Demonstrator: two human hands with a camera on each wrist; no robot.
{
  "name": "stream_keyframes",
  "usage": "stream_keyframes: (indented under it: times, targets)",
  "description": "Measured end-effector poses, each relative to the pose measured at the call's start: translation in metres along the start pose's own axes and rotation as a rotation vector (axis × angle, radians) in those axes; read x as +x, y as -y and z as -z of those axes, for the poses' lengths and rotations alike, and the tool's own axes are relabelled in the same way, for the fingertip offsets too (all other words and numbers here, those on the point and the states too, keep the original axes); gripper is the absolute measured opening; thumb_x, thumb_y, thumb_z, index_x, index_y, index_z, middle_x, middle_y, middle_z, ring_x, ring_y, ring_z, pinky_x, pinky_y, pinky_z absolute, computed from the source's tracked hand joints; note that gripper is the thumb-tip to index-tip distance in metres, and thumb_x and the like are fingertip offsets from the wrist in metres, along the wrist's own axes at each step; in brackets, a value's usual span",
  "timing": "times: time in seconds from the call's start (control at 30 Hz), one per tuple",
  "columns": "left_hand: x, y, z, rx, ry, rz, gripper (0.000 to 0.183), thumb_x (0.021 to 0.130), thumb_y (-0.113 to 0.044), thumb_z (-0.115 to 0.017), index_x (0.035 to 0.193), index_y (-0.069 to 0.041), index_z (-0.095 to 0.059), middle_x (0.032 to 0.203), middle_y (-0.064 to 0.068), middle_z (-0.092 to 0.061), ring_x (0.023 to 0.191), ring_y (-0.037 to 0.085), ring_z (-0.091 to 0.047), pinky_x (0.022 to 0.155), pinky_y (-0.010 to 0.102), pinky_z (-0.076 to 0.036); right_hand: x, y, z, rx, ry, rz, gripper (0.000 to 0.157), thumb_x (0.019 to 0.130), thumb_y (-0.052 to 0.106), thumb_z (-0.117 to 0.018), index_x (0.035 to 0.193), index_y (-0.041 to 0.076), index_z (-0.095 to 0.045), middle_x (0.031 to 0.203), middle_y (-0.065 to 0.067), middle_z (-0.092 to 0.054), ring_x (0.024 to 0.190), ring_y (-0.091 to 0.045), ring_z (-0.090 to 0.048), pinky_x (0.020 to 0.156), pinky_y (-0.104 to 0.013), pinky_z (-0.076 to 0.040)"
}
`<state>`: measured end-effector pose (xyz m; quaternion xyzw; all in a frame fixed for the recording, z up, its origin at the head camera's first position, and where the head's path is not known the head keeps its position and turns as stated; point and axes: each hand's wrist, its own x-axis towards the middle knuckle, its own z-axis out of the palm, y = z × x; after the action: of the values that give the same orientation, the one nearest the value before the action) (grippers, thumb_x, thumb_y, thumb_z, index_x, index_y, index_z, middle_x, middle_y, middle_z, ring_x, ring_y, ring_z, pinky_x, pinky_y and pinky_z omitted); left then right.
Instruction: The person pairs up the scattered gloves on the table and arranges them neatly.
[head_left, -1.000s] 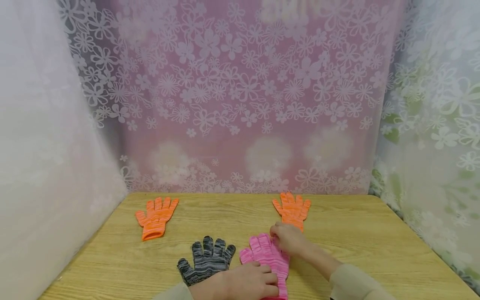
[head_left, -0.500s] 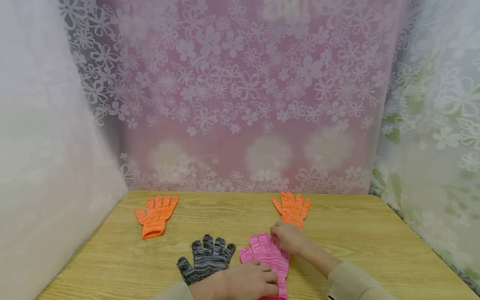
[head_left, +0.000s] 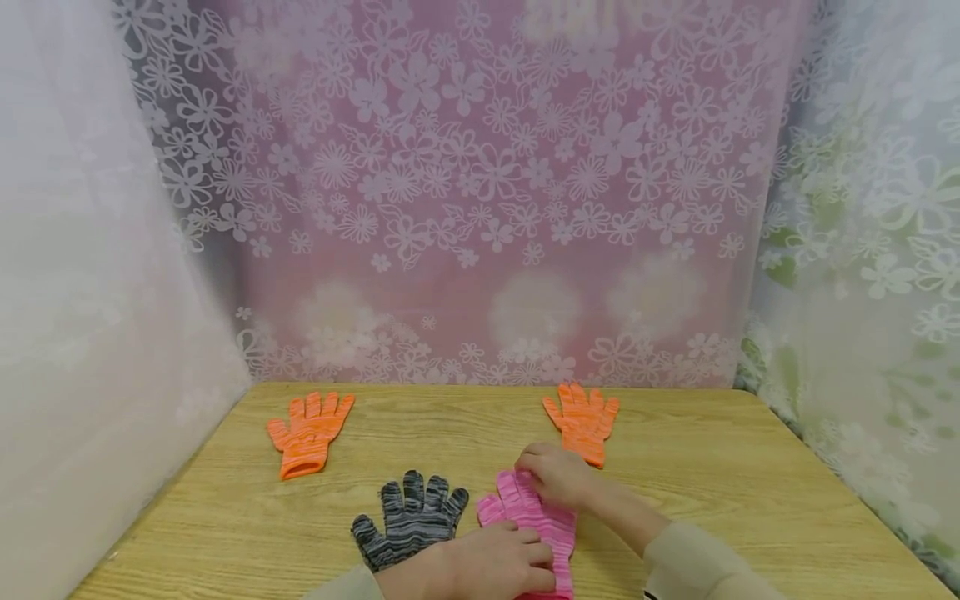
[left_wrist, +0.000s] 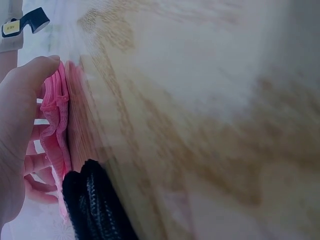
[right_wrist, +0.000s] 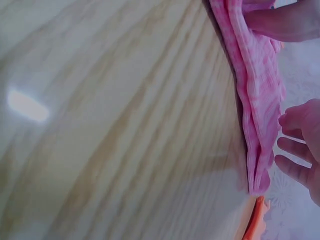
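A pink striped knit glove (head_left: 551, 529) lies on the table at the front, its fingers pointing away from me. My left hand (head_left: 498, 562) rests on its lower part and hides some of the cuff. In the left wrist view the thumb (left_wrist: 37, 70) reaches the glove's edge, with the other fingers spread over it. My right hand (head_left: 561, 477) is over the glove's fingers at the right and covers some of them; in the right wrist view its fingertips (right_wrist: 287, 165) are right beside the glove's surface. A black-and-grey glove (head_left: 416, 521) lies just left, partly behind my left forearm.
Two orange knit gloves lie further back, one orange glove (head_left: 309, 435) at the left and another orange glove (head_left: 585, 421) beyond my right hand. The wood-grain table (head_left: 712, 475) ends against a pink flowered curtain (head_left: 480, 208); pale curtains hang at both sides.
My right hand has shifted slightly left across the tips of the pink glove's fingers, uncovering the orange glove's cuff. The left hand stays in place.
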<state>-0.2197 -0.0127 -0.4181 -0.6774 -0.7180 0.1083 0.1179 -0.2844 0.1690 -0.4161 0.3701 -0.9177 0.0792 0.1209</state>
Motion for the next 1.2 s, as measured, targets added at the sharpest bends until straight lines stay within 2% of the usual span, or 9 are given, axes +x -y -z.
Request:
stream_keyframes:
  times: [0.1, 0.23, 0.5, 0.73, 1.0, 1.2]
  targets:
    - [-0.001, 0.000, 0.001, 0.007, -0.005, 0.003, 0.029, 0.094, -0.044, -0.044, 0.114, -0.030, -0.059, 0.111, -0.014, -0.052, 0.100, 0.001, -0.045, 0.072, 0.012, -0.035, 0.005, 0.003, -0.003, 0.016, 0.031, -0.024, 0.012, 0.087, 0.005, -0.059, 0.094, 0.010, -0.067, 0.095, -0.001, -0.061, 0.093, -0.021, -0.059, 0.075, -0.037, -0.049]
    - [0.000, -0.001, 0.001, 0.017, -0.003, 0.004, 0.026, 0.095, -0.041, -0.044, 0.113, -0.030, -0.059, 0.110, -0.014, -0.052, 0.097, 0.001, -0.045, 0.070, 0.011, -0.035, 0.008, 0.005, -0.005, -0.004, 0.035, -0.056, 0.014, 0.083, 0.002, -0.060, 0.091, 0.011, -0.068, 0.088, 0.001, -0.059, 0.087, -0.019, -0.059, 0.072, -0.035, -0.049]
    - [0.000, -0.001, -0.001, 0.028, -0.004, -0.001, 0.027, 0.095, -0.041, -0.043, 0.114, -0.030, -0.059, 0.111, -0.014, -0.051, 0.098, 0.001, -0.044, 0.071, 0.012, -0.035, 0.007, 0.002, -0.001, 0.010, -0.025, -0.047, 0.013, 0.080, -0.003, -0.060, 0.082, 0.008, -0.065, 0.079, 0.001, -0.054, 0.072, -0.016, -0.057, 0.059, -0.025, -0.046]
    - [-0.001, 0.000, -0.001, 0.012, -0.007, -0.005, 0.030, 0.094, -0.045, -0.044, 0.115, -0.030, -0.059, 0.113, -0.013, -0.051, 0.100, 0.002, -0.043, 0.072, 0.012, -0.034, 0.007, -0.006, 0.003, -0.015, -0.072, -0.056, 0.013, 0.078, -0.006, -0.062, 0.078, 0.006, -0.064, 0.075, -0.001, -0.054, 0.069, -0.018, -0.057, 0.059, -0.026, -0.047]
    - [0.000, 0.000, -0.001, 0.003, -0.011, -0.005, 0.029, 0.094, -0.043, -0.044, 0.114, -0.030, -0.060, 0.112, -0.013, -0.052, 0.100, 0.002, -0.044, 0.072, 0.012, -0.035, 0.008, -0.010, -0.008, -0.023, -0.015, -0.056, 0.012, 0.079, -0.003, -0.061, 0.079, 0.008, -0.064, 0.074, 0.000, -0.054, 0.067, -0.016, -0.056, 0.057, -0.025, -0.045]
    - [0.000, -0.001, 0.000, 0.001, -0.011, 0.006, 0.028, 0.094, -0.042, -0.044, 0.113, -0.030, -0.060, 0.112, -0.014, -0.052, 0.100, 0.002, -0.043, 0.072, 0.012, -0.035, 0.008, -0.008, -0.007, -0.051, -0.006, -0.044, 0.010, 0.082, -0.001, -0.061, 0.082, 0.008, -0.065, 0.078, -0.001, -0.056, 0.072, -0.018, -0.058, 0.059, -0.026, -0.047]
